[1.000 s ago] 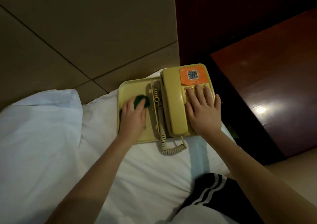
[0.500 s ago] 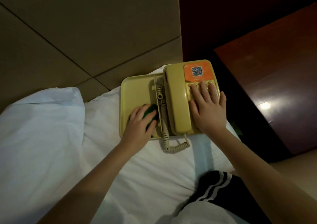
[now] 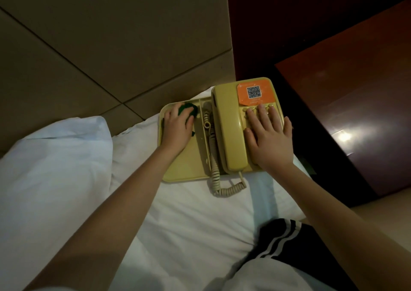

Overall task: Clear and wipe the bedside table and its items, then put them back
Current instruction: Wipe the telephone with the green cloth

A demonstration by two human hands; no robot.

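The left hand (image 3: 176, 127) curls its fingers round a green cloth (image 3: 189, 110) at the far corner of the yellow tray (image 3: 182, 168). The right hand (image 3: 270, 139) lies flat, fingers straight, on the telephone (image 3: 229, 130) keypad. The telephone sits on the bed (image 3: 178, 212), its long axis pointing away.

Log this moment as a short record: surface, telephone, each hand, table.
surface: white bed
telephone: yellow, on the bed, handset on its cradle
left hand: grips green cloth at far end of side tray
right hand: flat on keypad
bedside table: dark wood, right of the bed
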